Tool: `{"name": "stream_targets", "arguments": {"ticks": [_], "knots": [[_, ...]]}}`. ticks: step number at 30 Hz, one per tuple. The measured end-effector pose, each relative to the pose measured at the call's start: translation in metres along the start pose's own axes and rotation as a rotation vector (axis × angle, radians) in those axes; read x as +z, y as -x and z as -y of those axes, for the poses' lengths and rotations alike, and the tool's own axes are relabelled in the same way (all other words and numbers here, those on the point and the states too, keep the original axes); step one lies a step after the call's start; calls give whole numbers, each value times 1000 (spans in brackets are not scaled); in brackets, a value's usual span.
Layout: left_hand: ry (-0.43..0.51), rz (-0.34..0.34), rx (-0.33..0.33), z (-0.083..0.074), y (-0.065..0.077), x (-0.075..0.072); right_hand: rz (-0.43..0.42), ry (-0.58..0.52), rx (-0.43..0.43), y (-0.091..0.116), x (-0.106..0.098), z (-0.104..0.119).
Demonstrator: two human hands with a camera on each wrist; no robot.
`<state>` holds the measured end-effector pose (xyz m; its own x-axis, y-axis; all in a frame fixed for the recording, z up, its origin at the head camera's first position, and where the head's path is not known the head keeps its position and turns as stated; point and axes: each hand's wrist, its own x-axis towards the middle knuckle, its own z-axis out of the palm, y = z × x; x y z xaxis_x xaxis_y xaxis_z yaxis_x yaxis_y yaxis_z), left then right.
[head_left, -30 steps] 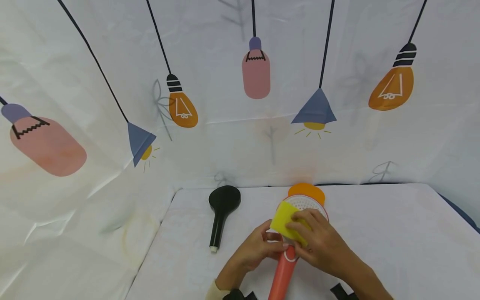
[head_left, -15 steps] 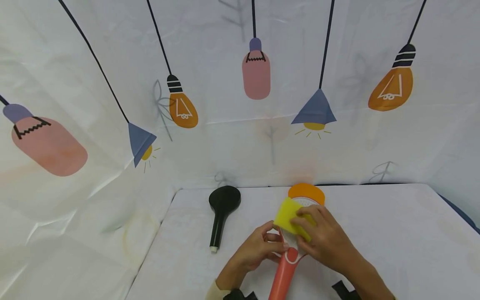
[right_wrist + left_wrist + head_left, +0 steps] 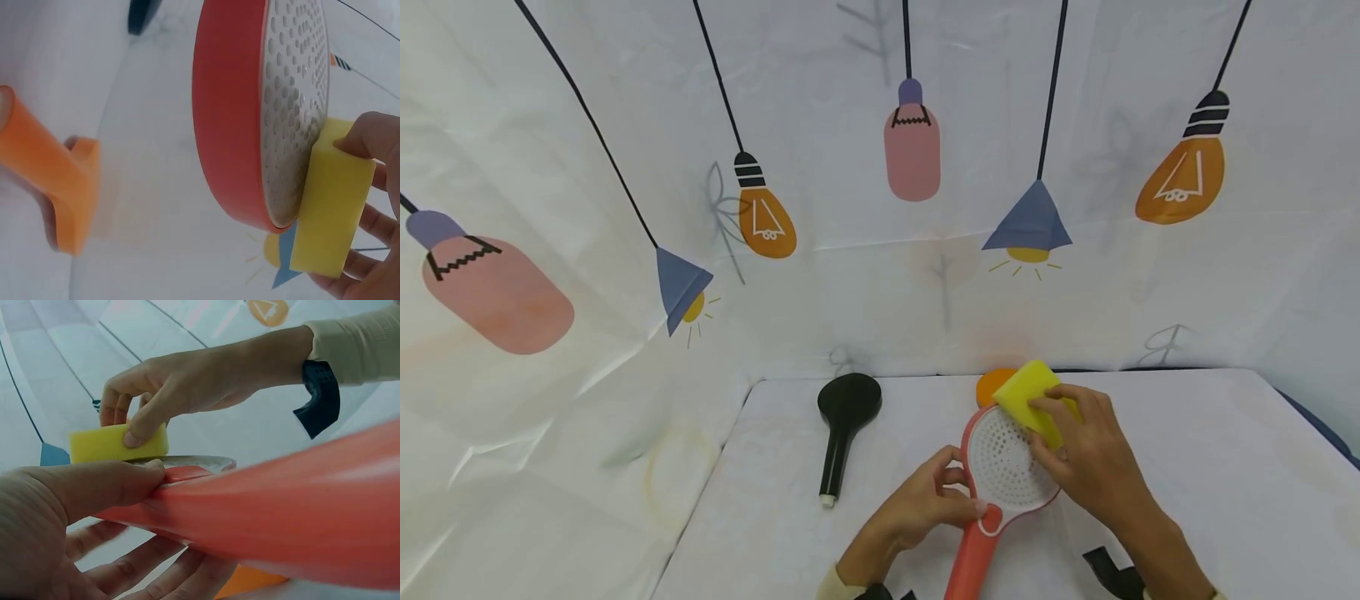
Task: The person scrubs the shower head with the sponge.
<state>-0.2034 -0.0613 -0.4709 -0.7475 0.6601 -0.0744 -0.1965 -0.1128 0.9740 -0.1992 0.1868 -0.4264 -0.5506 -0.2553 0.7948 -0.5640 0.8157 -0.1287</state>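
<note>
My left hand [image 3: 925, 504] grips a red shower head [image 3: 973, 558] at its neck, thumb on top and fingers beneath. The shower head's round white face [image 3: 1003, 467], dotted with small holes, is turned up toward me. Between the thumb and fingers of my right hand [image 3: 1097, 454] is a yellow sponge [image 3: 1026, 392], pinched at the upper right edge of that face. From the right wrist view, the sponge [image 3: 334, 200] lies against the perforated surface, and the red rim [image 3: 228, 119] stands well above the table.
A black shower head [image 3: 848, 400] lies face down on the white table [image 3: 760, 533], left of my hands. Behind the sponge an orange shower head [image 3: 992, 385] is partly hidden; its handle [image 3: 37, 140] shows in the right wrist view. A lamp-print cloth [image 3: 850, 292] hangs behind.
My right hand has slid the sponge from the lower face near the neck up to the far right edge, uncovering most of the holes. The left hand keeps its grip, shifting slightly right.
</note>
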Motion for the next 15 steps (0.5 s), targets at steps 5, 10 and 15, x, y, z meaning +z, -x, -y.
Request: {"name": "stream_targets", "arguments": {"ticks": [5,10,15], "knots": [[-1,19,-23,-4,0,0,16,-7,14,0,-2,6],[-13,20,-46,-5,0,1,45,-39,39,2,-1,15],[21,50,-8,-1,1,0,29,-108,-22,2,3,23]]}}
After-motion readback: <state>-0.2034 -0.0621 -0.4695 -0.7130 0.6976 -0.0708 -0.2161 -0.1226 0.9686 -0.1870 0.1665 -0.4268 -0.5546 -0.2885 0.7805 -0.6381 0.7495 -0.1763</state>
